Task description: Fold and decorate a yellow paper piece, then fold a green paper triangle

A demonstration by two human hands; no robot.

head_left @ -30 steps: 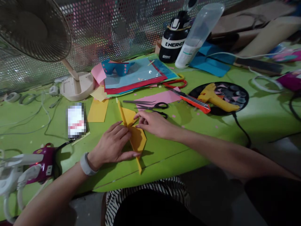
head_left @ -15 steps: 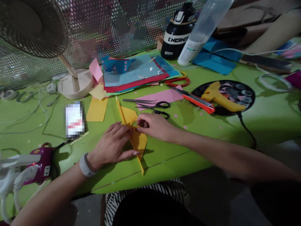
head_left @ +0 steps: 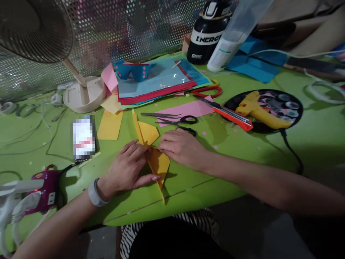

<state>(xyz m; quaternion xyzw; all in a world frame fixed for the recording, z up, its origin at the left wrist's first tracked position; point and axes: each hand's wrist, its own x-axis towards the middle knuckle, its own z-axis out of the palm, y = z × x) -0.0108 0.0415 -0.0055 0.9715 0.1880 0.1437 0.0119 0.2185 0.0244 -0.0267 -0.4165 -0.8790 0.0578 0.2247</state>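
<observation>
Yellow paper glasses (head_left: 161, 162) lie on the green table with a narrow strip folded up along their left side. My left hand (head_left: 125, 167) grips that strip, its fingers near the middle and its thumb lower down. With fingers pinched together, my right hand (head_left: 184, 150) meets the paper at the notch between the two lens shapes. Its fingertips are partly hidden, and whether they hold anything small besides the paper does not show. Just beyond the right hand are black-handled scissors (head_left: 190, 119) and tweezers (head_left: 159, 115) on a pink paper strip (head_left: 185, 110).
A red utility knife (head_left: 234, 118) leans on a black round tray (head_left: 298, 115) holding a yellow glue gun (head_left: 258, 111). Blue paper glasses (head_left: 137, 72) rest on stacked sheets. Bottles (head_left: 205, 45) stand behind. To the left are a phone (head_left: 84, 138), a fan (head_left: 86, 95) and a power strip (head_left: 44, 189).
The right hand's fingers have closed in and turned downward at the notch. My left hand keeps its hold on the strip. The whole view has shifted slightly.
</observation>
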